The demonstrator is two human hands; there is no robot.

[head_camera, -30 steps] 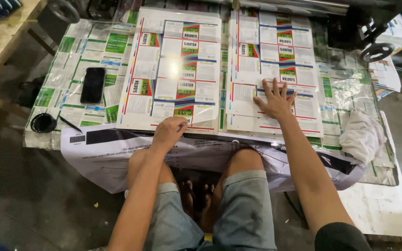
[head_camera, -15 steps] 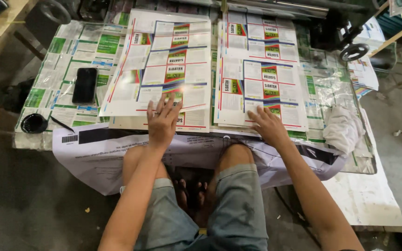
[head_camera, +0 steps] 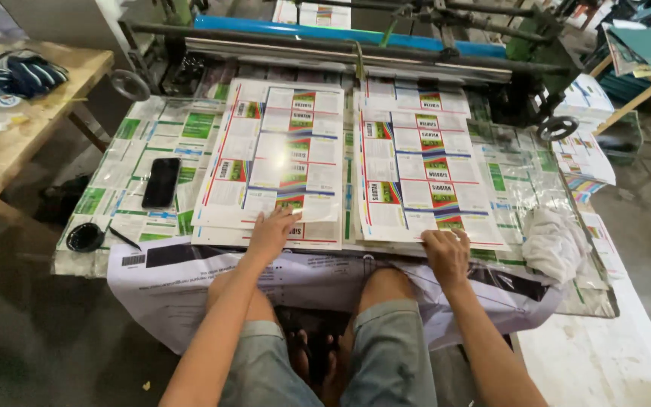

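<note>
Glossy printed sheets lie in two stacks side by side on the bench [head_camera: 544,162]. Left hand [head_camera: 271,231] rests flat, fingers together, on the near edge of the left stack [head_camera: 276,162]. Right hand [head_camera: 447,252] curls over the near edge of the right stack [head_camera: 423,173], fingers bent. Black phone [head_camera: 162,182] lies left; white rag [head_camera: 554,241] right.
</note>
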